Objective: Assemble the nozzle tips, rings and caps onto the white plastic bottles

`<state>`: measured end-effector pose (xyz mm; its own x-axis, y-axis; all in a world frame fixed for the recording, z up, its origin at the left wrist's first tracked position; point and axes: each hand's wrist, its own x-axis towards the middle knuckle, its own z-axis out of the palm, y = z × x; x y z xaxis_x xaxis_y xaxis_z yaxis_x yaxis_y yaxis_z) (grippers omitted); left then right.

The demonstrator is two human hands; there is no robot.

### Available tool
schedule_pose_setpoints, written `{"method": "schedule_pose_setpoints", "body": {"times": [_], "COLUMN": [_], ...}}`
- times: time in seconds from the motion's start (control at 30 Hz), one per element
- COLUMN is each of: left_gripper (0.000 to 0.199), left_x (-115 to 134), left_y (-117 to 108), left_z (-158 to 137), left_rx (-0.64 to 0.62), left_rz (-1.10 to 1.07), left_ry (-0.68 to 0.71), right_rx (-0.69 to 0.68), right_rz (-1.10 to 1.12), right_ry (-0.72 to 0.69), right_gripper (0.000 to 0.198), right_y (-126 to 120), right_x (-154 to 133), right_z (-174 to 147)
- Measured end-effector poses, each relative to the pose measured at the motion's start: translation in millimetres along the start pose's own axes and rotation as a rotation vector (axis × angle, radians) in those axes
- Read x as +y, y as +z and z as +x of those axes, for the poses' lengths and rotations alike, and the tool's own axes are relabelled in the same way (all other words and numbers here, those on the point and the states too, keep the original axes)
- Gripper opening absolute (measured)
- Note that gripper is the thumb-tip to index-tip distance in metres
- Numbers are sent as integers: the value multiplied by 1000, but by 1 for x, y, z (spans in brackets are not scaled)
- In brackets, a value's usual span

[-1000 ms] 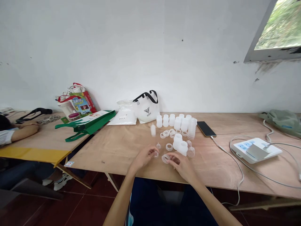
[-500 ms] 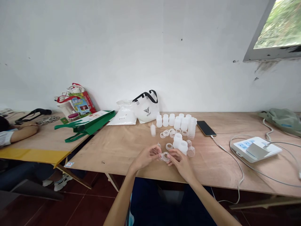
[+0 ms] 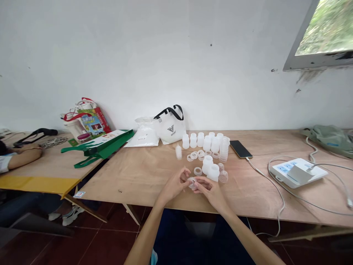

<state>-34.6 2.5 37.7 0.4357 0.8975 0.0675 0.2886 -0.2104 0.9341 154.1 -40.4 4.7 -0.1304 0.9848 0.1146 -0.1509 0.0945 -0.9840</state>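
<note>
Near the table's front edge, my left hand and my right hand meet around a translucent screw ring. The left fingers pinch a small clear piece, seemingly a bottle nipple, set at the ring; fingers hide most of it. My right fingers close on the ring's right side. Just beyond lies a loose ring, beside white baby bottles and clear dome caps. Farther back are several more rings, a stack of nipples, a row of small bottles and a stack of caps.
A black phone on a cable and a white power strip box lie to the right. White bags and a green bag stand at back left. Another person's arm rests on the neighbouring table.
My hands have drawn together. The clear piece in my left fingers, previously beside the ring, is now against it. The view has shifted slightly.
</note>
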Motion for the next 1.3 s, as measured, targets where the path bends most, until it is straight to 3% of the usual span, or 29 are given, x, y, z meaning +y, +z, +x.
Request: {"method": "schedule_pose_setpoints", "body": {"times": [0.27, 0.53, 0.77, 1.3], "left_gripper": [23, 21, 37, 30], "left_x": [3, 1, 9, 7], "left_y": [9, 12, 0, 15], "left_z": [0, 3, -3, 5], "left_rx": [-53, 31, -166, -77], "left_rz": [40, 105, 1, 211], "left_ry": [-1, -49, -30, 122], "right_rx": [2, -14, 21, 88], "right_rz": [12, -100, -86, -204], "right_ry": [-19, -62, -53, -101], "right_gripper": [40, 39, 42, 40], "right_y": [0, -1, -1, -5], "right_x": [-1, 3, 5, 12], "right_z": [-1, 1, 1, 3]}}
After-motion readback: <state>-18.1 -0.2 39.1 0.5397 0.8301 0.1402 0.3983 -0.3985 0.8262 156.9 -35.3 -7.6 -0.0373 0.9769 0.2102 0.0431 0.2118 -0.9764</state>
